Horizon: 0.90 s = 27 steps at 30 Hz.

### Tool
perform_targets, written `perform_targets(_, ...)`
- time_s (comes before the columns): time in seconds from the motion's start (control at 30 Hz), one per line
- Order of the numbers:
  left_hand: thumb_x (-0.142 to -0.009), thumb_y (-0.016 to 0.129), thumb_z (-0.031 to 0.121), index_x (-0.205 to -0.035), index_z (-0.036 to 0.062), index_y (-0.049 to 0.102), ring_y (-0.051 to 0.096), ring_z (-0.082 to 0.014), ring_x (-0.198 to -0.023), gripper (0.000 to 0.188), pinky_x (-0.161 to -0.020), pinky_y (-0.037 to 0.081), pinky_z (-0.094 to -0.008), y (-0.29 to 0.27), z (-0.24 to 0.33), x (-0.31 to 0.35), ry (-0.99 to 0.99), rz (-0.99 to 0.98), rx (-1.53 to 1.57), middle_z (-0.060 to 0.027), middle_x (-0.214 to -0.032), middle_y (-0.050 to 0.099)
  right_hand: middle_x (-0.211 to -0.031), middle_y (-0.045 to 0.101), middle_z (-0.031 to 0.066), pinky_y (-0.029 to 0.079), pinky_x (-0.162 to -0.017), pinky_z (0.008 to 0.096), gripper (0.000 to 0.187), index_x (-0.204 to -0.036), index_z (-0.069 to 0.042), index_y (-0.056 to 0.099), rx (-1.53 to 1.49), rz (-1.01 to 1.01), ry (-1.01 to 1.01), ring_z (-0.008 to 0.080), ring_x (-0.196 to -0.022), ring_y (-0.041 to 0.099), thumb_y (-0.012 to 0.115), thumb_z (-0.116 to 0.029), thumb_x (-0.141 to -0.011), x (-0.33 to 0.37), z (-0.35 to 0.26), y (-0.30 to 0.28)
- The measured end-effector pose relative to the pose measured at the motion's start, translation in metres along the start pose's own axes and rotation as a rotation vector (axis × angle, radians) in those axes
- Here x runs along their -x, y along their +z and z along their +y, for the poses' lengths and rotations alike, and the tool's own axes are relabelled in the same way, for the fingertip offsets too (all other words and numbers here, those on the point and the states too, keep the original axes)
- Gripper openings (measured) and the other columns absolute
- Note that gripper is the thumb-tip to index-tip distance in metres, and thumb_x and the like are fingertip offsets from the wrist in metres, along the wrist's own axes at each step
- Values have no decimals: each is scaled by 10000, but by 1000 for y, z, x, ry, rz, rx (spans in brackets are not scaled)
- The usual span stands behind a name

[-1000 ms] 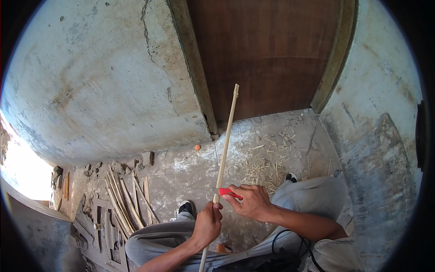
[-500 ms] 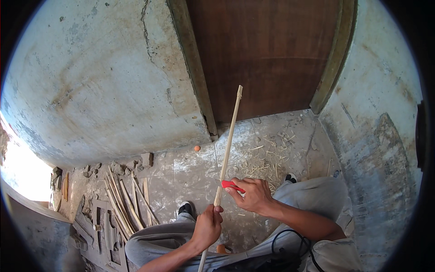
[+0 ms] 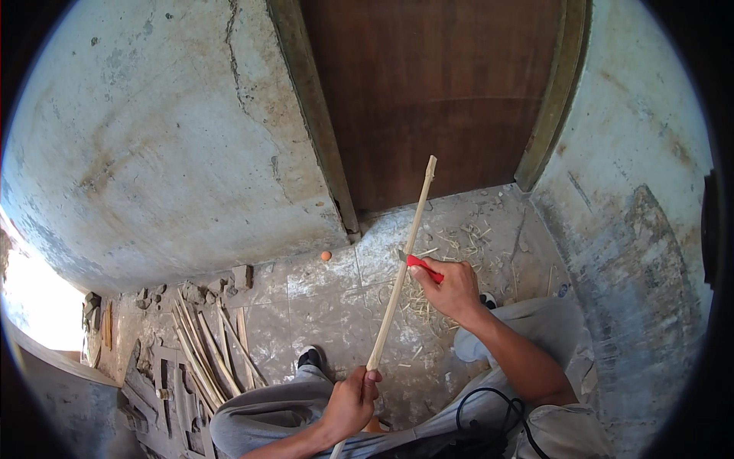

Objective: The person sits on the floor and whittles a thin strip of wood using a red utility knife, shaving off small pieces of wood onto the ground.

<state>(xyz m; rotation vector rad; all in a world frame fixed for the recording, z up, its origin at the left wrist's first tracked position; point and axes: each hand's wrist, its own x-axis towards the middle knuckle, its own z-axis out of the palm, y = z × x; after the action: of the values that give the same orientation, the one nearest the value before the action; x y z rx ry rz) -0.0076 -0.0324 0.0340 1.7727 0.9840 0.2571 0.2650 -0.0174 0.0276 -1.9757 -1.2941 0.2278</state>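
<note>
A long pale strip of wood or bamboo (image 3: pixel 395 298) slants up and away from me, its far end thicker and knobbly. Near its lower part my left hand (image 3: pixel 352 403) is wrapped round it, and the tail end runs down past my wrist. In my right hand (image 3: pixel 453 288) is a utility knife (image 3: pixel 425 268) with a red handle. Its short blade lies against the strip about midway along the upper length. My right thumb and fingers close round the handle.
Thin curled shavings (image 3: pixel 466 241) litter the tiled floor before the brown door (image 3: pixel 436 99). Several similar strips (image 3: pixel 200 348) lie at left, beside a grey slatted frame (image 3: pixel 180 398). Rubble (image 3: pixel 195 293) and a small orange ball (image 3: pixel 326 255) sit along the cracked wall (image 3: pixel 176 153).
My right hand and the knife have moved up and away along the strip. The strip's far end has swung to the right, and my left hand sits slightly lower.
</note>
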Motion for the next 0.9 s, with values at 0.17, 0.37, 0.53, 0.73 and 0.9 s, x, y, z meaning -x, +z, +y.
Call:
perform_targets(0.17, -1063, 421, 278, -989, -22, 562, 497, -110, -566, 340, -548, 434, -309, -2, 1, 6, 12, -49, 11, -48, -610, 518, -666, 657, 202, 520, -621, 448, 442, -1053, -39, 734, -15, 137, 42, 380, -649, 669, 630, -440, -898, -12, 9, -4)
perform_targets(0.37, -1039, 511, 283, -1013, -5, 617, 448, -91, -533, 307, -480, 348, -285, 10, -14, 15, 135, 73, 75, 25, -629, 491, -684, 660, 187, 496, -623, 458, 385, -1031, -117, 752, -19, 229, 190, 373, -650, 657, 617, -452, -899, -35, 31, -26)
perform_targets(0.53, -1063, 420, 254, -1019, -12, 575, 524, -155, -544, 312, -533, 432, -308, -2, -9, 10, 25, -102, 34, -64, -633, 542, -682, 657, 172, 487, -592, 414, 402, -1033, -70, 737, -81, 267, 201, 313, -615, 642, 609, -433, -918, -37, 37, -29)
perform_targets(0.73, -1081, 371, 257, -1145, -5, 566, 394, -63, -511, 332, -480, 348, -234, -10, -7, -5, -111, -194, 340, -4, -648, 469, -834, 642, 56, 400, -463, 240, 460, -1111, -3, 620, -1264, 7, 709, 97, -503, 457, 550, -440, -985, -35, 54, -24)
perform_targets(0.9, -1084, 350, 249, -1258, 8, 511, 391, -84, -476, 338, -439, 331, -244, -17, -4, -9, -305, -266, 578, -41, -662, 478, -834, 606, 8, 371, -455, 222, 441, -1054, -19, 625, -1196, -93, 716, 68, -505, 430, 535, -447, -996, -16, 18, -14)
